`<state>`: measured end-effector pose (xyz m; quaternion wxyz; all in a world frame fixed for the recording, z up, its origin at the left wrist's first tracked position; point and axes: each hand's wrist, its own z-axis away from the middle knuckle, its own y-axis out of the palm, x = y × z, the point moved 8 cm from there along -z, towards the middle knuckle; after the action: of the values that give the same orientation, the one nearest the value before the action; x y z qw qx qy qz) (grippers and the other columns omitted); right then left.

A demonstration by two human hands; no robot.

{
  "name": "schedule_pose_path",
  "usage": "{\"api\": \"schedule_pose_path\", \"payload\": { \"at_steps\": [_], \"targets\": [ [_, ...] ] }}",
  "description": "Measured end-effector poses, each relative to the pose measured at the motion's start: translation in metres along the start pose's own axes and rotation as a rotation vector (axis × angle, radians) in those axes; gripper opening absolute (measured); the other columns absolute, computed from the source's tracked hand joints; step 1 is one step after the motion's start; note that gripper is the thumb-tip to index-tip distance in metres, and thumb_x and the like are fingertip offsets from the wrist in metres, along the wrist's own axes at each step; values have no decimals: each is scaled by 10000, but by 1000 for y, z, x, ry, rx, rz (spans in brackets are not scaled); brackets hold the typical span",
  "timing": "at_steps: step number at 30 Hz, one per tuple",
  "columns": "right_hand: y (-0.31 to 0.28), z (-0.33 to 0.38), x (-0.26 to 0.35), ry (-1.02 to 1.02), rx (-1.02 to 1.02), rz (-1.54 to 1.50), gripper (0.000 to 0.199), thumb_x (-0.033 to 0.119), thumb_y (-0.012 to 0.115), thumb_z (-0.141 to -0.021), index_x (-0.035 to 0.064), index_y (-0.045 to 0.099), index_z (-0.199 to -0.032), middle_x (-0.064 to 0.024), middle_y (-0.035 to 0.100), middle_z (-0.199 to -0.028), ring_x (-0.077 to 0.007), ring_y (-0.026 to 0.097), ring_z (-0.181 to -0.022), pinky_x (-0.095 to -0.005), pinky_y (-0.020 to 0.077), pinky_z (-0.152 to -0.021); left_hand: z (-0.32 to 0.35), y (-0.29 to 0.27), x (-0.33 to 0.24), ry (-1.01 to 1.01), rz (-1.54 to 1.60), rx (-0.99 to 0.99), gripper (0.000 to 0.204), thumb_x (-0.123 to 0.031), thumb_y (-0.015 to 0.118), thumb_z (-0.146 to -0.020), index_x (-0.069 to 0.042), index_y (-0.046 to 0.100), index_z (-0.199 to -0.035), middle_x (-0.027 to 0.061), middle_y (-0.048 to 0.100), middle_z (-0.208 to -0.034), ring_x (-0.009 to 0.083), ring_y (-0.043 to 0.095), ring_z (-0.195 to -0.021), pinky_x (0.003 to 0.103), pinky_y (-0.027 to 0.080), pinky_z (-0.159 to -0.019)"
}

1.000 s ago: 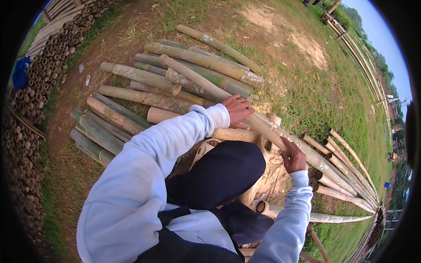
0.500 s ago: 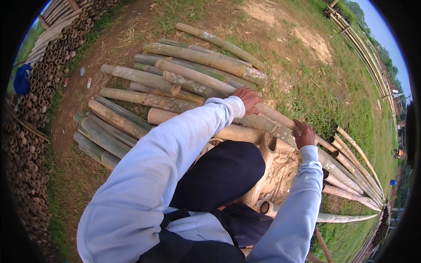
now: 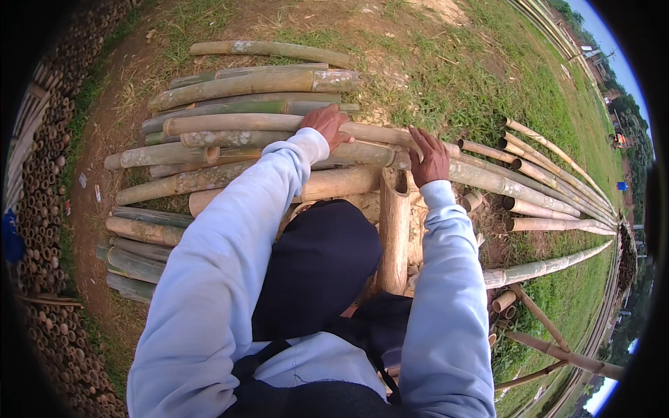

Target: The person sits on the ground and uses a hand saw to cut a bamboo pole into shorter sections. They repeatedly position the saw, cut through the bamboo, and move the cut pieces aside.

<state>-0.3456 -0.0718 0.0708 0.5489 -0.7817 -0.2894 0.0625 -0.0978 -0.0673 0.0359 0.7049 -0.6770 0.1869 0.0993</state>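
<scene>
At 9 o'clock I have a tall stack of bamboo (image 3: pixel 45 216), its hollow ends facing me, with a blue thing (image 3: pixel 12 237) at the rim that I can't make out. Next, from 8 round to 11 o'clock, cut bamboo lengths (image 3: pixel 209 89) lie side by side on grass and bare earth, some green, some tan and mottled. Over them I see the slim pole (image 3: pixel 233 124), pale and smooth, running from 10 o'clock across to about 2. My left hand (image 3: pixel 326 127) is on it at 12 o'clock, palm down, the fingers curled over and clamped on the pole. Below, towards 6 o'clock, is a knee in dark cloth (image 3: pixel 313 258), between the two pale blue sleeves. Just off centre towards 4 o'clock I get an upright bamboo section (image 3: pixel 394 240), its open top notched, near the knee. At 2 o'clock my right hand (image 3: pixel 431 161) lies over the slim pole near its right end; its fingers reach forward, slightly apart, and I can't tell whether they press or grip. A long mottled pole (image 3: pixel 491 180) passes beneath and runs off towards 3 o'clock, where it meets a fan of long poles (image 3: pixel 547 225) converging at the far end. At 4 o'clock, crossed poles (image 3: pixel 543 343) stand over the grass
</scene>
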Motion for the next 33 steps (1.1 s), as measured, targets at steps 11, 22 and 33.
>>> {"api": "schedule_pose_path", "payload": {
  "at_steps": [11, 22, 33],
  "targets": [
    [-15, 29, 9, 154, 159, 24, 921, 278, 819, -802, 278, 333, -1584, -133, 441, -1556, -345, 442, -1413, -518, 325, -1184, -10, 5, -8, -74, -23, 161, 745, -537, 844, -746, -81, 658, -1305, 188, 644, -1305, 379, 616, -1201, 467, 487, -1025],
    [56, -11, 18, 30, 372, 226, 968, 392, 943, -596, 136, 451, -1389, -97, 567, -1327, -300, 501, -1324, -507, 323, -1184, -15, 8, -17, 193, -313, 372, 773, -576, 884, -604, -105, 684, -1184, 158, 699, -1137, 352, 669, -1115, 497, 506, -914],
    [70, -7, 25, -80, 400, 167, 765, 251, 902, -641, 125, 511, -1286, -126, 589, -1153, -349, 587, -1125, -467, 451, -1009, 11, 20, -13, 175, -214, 185, 612, -434, 891, -674, -106, 670, -1141, 137, 736, -1028, 329, 693, -1048, 469, 509, -938]
  ]
}}
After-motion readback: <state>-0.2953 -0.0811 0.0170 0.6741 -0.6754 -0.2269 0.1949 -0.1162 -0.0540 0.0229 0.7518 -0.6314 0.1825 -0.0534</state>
